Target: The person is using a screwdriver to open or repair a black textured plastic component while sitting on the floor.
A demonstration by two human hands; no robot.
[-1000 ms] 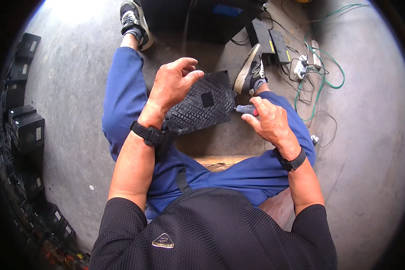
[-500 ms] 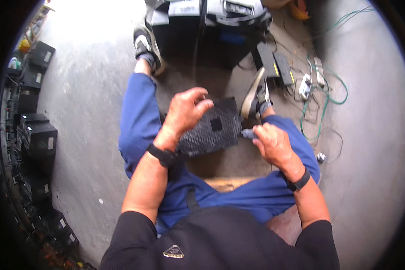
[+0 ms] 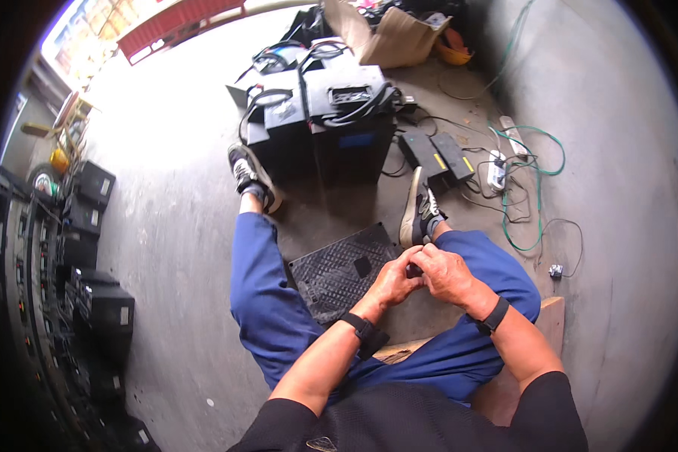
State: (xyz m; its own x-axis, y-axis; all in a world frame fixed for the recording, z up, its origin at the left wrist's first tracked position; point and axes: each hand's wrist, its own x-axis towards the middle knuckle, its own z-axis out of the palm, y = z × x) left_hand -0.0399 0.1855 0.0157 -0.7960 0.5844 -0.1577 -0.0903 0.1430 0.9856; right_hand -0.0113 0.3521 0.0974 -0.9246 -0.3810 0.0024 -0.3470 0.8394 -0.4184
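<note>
My left hand (image 3: 394, 283) and my right hand (image 3: 446, 276) meet over the right near corner of a black textured panel (image 3: 328, 275). Fingers of both are closed around something small and dark (image 3: 413, 270), mostly hidden, whose kind I cannot make out. The panel lies tilted on the floor between my legs, with a patterned face and a small plain black square (image 3: 363, 265) on it. Neither hand appears to grip the panel.
A big black case (image 3: 339, 154) with cables on top stands beyond my feet. Two flat black boxes (image 3: 438, 157), a white power strip (image 3: 496, 170) and a green cable (image 3: 539, 207) lie at right. Several black boxes (image 3: 107, 307) line the left. A cardboard piece (image 3: 380, 34) is farther back.
My left hand has left its place above the panel and come right to join my right hand. The grey item in my right fingers is now mostly hidden. The view has tilted up.
</note>
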